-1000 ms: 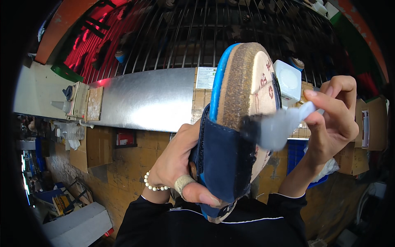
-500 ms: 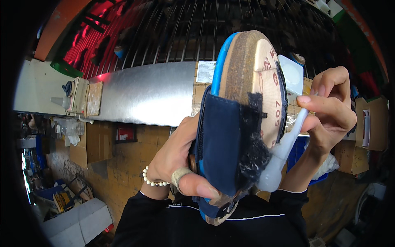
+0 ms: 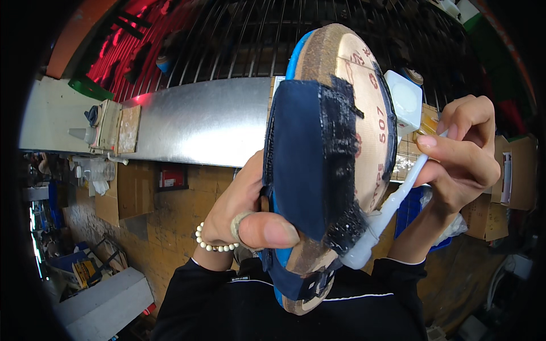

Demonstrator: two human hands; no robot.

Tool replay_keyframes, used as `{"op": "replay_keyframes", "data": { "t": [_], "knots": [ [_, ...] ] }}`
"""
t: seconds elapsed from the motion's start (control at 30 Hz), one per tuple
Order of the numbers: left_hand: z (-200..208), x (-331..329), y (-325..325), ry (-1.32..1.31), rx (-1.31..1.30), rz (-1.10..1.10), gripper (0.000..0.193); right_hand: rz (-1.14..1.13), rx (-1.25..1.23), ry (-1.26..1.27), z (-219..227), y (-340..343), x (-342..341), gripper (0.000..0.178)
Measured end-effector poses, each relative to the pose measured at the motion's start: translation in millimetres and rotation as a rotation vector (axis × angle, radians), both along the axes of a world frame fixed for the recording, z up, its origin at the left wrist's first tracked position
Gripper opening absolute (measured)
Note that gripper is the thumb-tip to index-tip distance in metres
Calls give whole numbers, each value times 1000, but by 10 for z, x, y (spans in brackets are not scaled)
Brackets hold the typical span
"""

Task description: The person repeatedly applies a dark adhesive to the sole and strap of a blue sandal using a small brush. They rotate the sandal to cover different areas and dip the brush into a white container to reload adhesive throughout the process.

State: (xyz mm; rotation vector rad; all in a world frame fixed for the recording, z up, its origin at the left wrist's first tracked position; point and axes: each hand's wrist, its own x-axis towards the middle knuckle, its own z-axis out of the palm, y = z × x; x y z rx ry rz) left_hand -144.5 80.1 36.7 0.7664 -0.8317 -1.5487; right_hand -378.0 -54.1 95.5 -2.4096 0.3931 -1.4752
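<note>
In front of me a sandal on a shoe last [image 3: 318, 59] stands nearly upright, its beige insole [image 3: 367, 165] turned to the right. A wide navy strap [image 3: 298, 162] wraps around it; the strap's black edge, folded onto the insole, looks wet and shiny. My left hand [image 3: 242, 219] is closed around the near left side, thumb on the lower part of the strap, its other fingers hidden behind. Pinched in my right hand [image 3: 463, 142] is the thin end of a white brush [image 3: 392, 207]. The thick, whitish-coated tip of the brush touches the black strap edge low on the sandal.
Behind the sandal runs a shiny metal bench top [image 3: 193, 125], with a rack of metal rods [image 3: 227, 51] beyond it. A white square container [image 3: 402, 102] stands behind, on the right. Cardboard boxes [image 3: 136, 190] and a blue crate [image 3: 410, 213] are lower down.
The sandal has risen and turned slightly, showing more of the black strap edge and the lower strap. The brush tip has shifted left and slightly down along that edge.
</note>
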Motion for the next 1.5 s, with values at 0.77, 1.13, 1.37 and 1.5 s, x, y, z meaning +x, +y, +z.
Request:
{"op": "replay_keyframes", "data": {
  "t": [0.77,1.13,1.37,1.5],
  "knots": [
    [405,-136,-272,56,7,214,99,-252,72,40,-12,210,143,34],
    [475,-453,-348,245,38,154,109,-126,-4,4,-22,67,111,39],
    [356,-344,-314,658,-49,-86,89,-65,26,11,-79,64,120,42],
    [367,-281,-280,388,45,105,85,11,42,27,-107,49,78,41]
  ]
}}
